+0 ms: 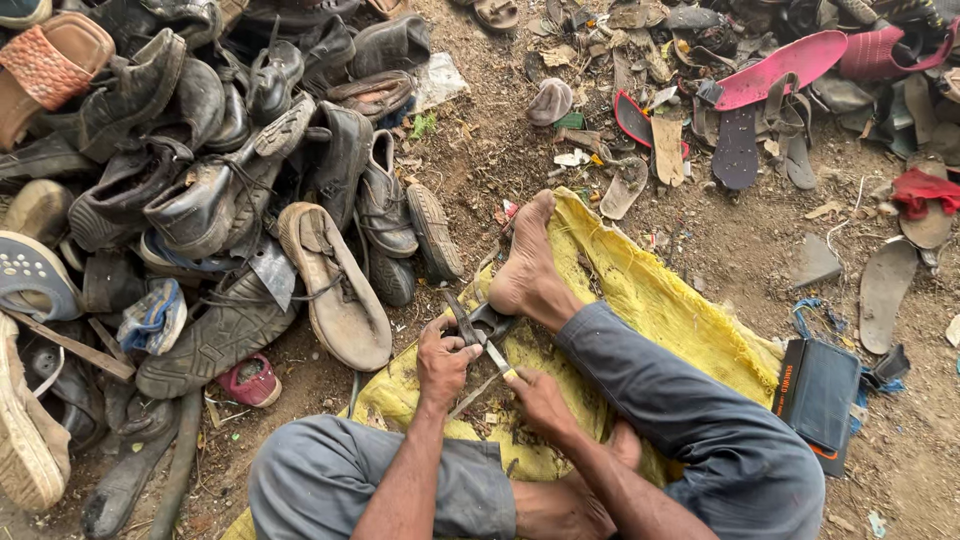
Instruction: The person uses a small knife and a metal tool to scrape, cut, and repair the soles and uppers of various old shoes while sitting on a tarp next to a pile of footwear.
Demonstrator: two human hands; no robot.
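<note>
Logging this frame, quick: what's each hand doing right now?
Left hand: closed on a dark shoe piece, pinned under the foot.
Right hand: closed on a knife.

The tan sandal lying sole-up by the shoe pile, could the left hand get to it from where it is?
Probably yes. The tan sandal lies just left of the left hand, with only bare dirt and yellow cloth between. But that hand's fingers are busy holding a dark shoe piece.
</note>
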